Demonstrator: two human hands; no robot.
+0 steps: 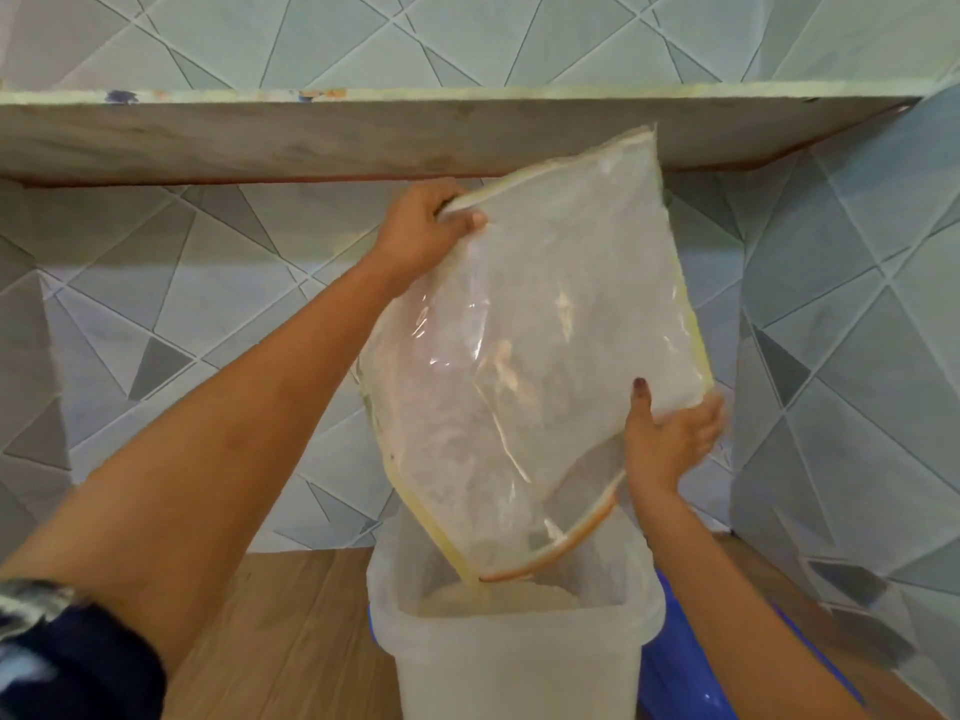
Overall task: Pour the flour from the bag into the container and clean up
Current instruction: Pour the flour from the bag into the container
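Note:
A large clear plastic bag (540, 345) with yellow edges hangs upside down, its orange-rimmed mouth dipping into a white translucent container (514, 662). Pale flour (498, 597) lies heaped inside the container under the bag's mouth, and a thin dusting clings inside the bag. My left hand (426, 231) pinches the bag's raised upper corner. My right hand (670, 433) holds the bag's lower right edge, thumb on the front and fingers behind it.
The container stands on a wooden counter (291, 636). A blue plastic object (691, 672) lies just right of the container, partly hidden by my right forearm. A shelf (311, 137) runs overhead across the tiled wall (182, 314), close above the bag's top.

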